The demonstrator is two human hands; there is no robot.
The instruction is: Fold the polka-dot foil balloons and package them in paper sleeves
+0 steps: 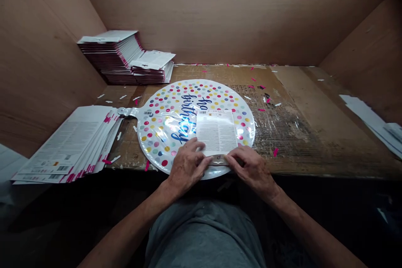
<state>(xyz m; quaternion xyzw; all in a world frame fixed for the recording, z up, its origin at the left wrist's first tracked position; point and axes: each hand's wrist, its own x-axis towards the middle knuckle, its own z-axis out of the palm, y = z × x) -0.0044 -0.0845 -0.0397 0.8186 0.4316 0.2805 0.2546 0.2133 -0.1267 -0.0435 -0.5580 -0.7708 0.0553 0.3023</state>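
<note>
A round, flat foil balloon (166, 113) with coloured dots and blue "birthday" lettering lies on the cardboard-covered table, its tail pointing left. On its near right part rests a white printed card sleeve (216, 132), text side up. My left hand (188, 161) grips the near left corner of the sleeve, thumb along its near edge. At the near right corner, my right hand (248, 167) pinches the same edge between thumb and fingers. A strip with a small hang-hole shows between my two thumbs.
Stacked card sleeves (109, 58) stand at the back left. A fanned pile of sleeves (69, 142) lies front left, reaching over the table edge. White sheets (373, 123) lie at the right. Pink and white paper scraps (275, 152) dot the cardboard (295, 134). Wooden panels (220, 12) enclose three sides.
</note>
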